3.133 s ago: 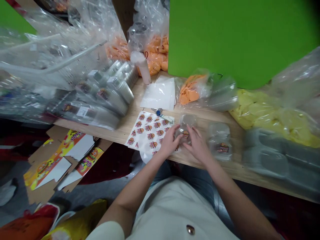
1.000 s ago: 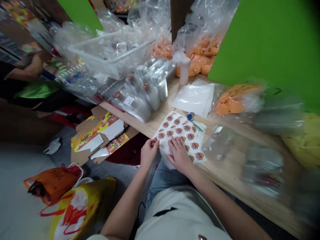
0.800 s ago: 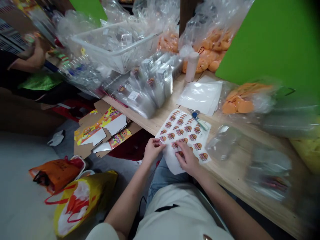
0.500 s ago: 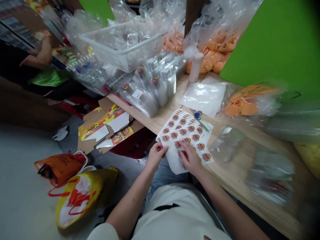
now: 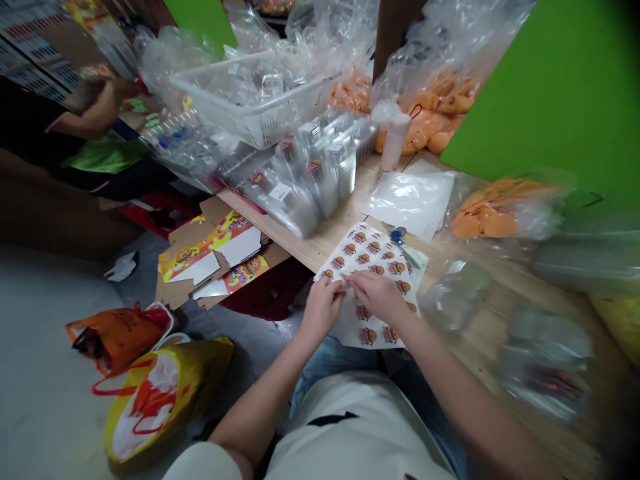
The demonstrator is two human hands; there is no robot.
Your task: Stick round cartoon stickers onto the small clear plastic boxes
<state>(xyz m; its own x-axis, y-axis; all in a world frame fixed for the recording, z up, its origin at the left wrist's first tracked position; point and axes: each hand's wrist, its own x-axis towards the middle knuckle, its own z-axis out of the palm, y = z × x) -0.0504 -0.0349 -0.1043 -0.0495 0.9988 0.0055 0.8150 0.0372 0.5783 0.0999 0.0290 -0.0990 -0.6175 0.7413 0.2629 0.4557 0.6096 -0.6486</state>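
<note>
Several white sticker sheets (image 5: 375, 248), printed with rows of cartoon burgers, lie at the table's front edge and overhang it toward my lap. Over their left edge, my left hand (image 5: 323, 305) is closed in a pinch on the sticker sheet. Just to its right, my right hand (image 5: 380, 295) reaches across the sheet with thumb and forefinger pressed together. The two sets of fingertips almost meet, and whatever is between the right ones is too small to make out. A pair of scissors (image 5: 404, 245) with blue-green handles rests on the sheets' far right part.
Clear plastic packs (image 5: 300, 190) and a white basket (image 5: 260, 123) fill the left back. A pink bottle (image 5: 395, 143), white plastic bag (image 5: 413, 200) and bagged orange pieces (image 5: 493, 217) stand behind. Clear packages (image 5: 547, 360) lie right. Flattened cartons (image 5: 215, 250) and bags (image 5: 170, 393) are lower left. A co-worker's arm (image 5: 93, 113) shows.
My right hand has moved left and closed its fingers beside my left hand, which shifted slightly right and up. The sheet's lower part, blank before, now shows printed burgers.
</note>
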